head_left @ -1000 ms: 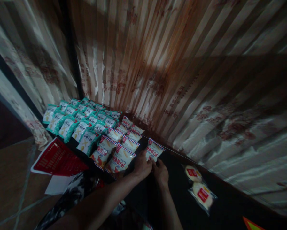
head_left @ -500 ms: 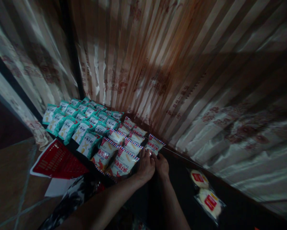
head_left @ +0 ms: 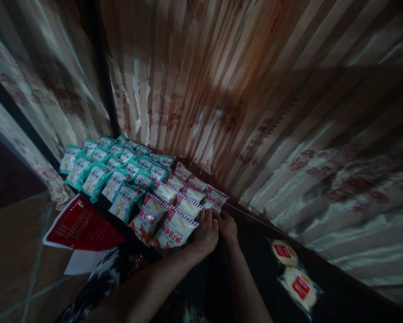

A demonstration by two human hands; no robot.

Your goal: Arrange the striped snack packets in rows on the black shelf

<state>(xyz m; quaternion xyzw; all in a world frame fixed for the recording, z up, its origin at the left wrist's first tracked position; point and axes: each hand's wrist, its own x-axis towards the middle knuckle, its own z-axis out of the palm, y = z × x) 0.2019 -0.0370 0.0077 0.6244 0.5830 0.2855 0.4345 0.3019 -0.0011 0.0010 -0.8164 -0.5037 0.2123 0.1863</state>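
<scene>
A white snack packet [head_left: 216, 198] with red print and a blue-and-red striped top edge stands at the right end of its group. My right hand [head_left: 227, 228] is closed on its lower right edge. The fingers of my left hand [head_left: 206, 232] are at the same packet's lower left, closed against it; their tips are partly hidden. Matching white packets stand in rows just left of my hands, the front one [head_left: 175, 229] close to my left wrist.
Several green snack packets [head_left: 123, 202] stand in rows farther left on the dark surface [head_left: 251, 251]. Two round packaged items with red labels [head_left: 300, 287] lie at right. A red printed sheet [head_left: 83, 226] hangs in front. Behind rises a pleated, patterned curtain [head_left: 194, 89].
The white packet in my hands has moved left, closer against the neighbouring white packets. Both hands have stayed with it. The view has shifted slightly.
</scene>
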